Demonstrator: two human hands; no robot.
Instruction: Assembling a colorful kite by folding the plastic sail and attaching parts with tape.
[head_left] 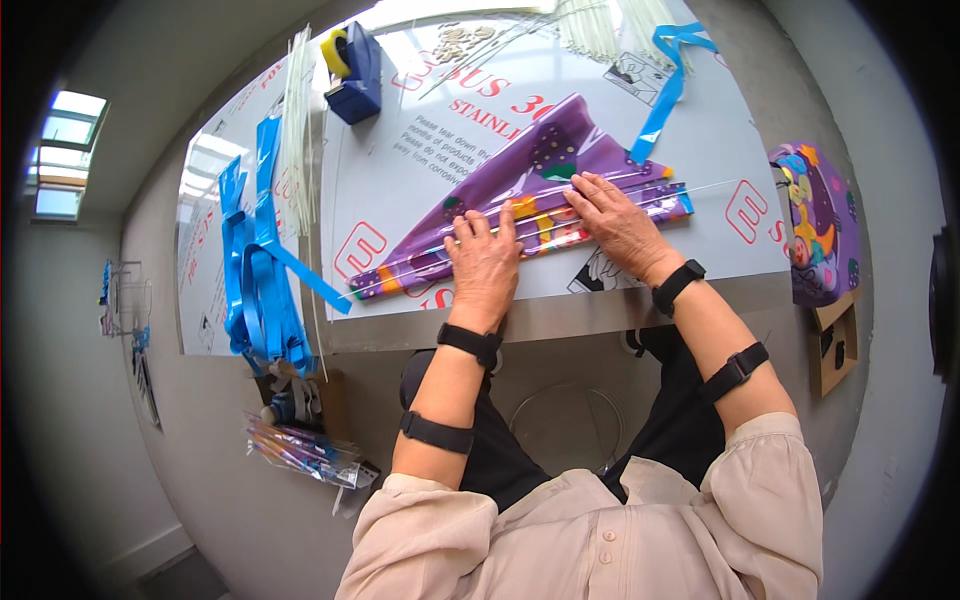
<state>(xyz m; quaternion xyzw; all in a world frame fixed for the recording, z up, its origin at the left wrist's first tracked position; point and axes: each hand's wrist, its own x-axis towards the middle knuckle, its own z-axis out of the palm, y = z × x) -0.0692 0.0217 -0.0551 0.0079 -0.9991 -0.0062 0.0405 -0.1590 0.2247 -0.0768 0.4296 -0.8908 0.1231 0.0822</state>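
A purple printed plastic sheet, likely a kite (590, 150), lies across the table in front of me. Its near edge is folded or rolled into a long narrow strip, and its far part rises to a point. Thin pale rods (708, 186) run along the strip and stick out past its ends. My left hand (485, 264) presses on the strip near its middle, fingers spread flat. Farther right, my right hand (620, 228) rests with fingers stretched over the sheet and a rod. A blue ribbon (657, 118) touches the sheet's far right side.
Blue ribbons (265, 300) hang over the table's left side beside long white sticks (297, 150). A blue tape dispenser (357, 98) stands at the far left. Small beige pieces (465, 42) and more sticks (590, 30) lie at the back. Purple printed sheets (825, 230) sit at the right.
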